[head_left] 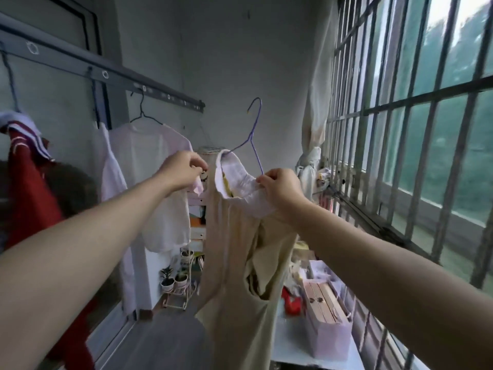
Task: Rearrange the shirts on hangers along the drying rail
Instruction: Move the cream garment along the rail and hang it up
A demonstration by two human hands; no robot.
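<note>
A beige shirt (234,263) with a white ribbed collar hangs from a purple wire hanger (253,134) held up in mid-air, off the rail. My right hand (280,188) pinches the collar and the hanger's right arm. My left hand (184,169) grips the shirt's left shoulder edge. The grey drying rail (112,76) runs along the upper left. On it hang a pale pink shirt (154,177) on a dark wire hanger (142,113), a thin white garment (109,166), and a red garment with a white striped collar (26,188).
A barred window (413,124) fills the right side, with a tied cream curtain (314,134) beside it. Below are a pink box (328,311) on a ledge, small potted plants (173,279) on a wire stand, and shelves behind the shirts.
</note>
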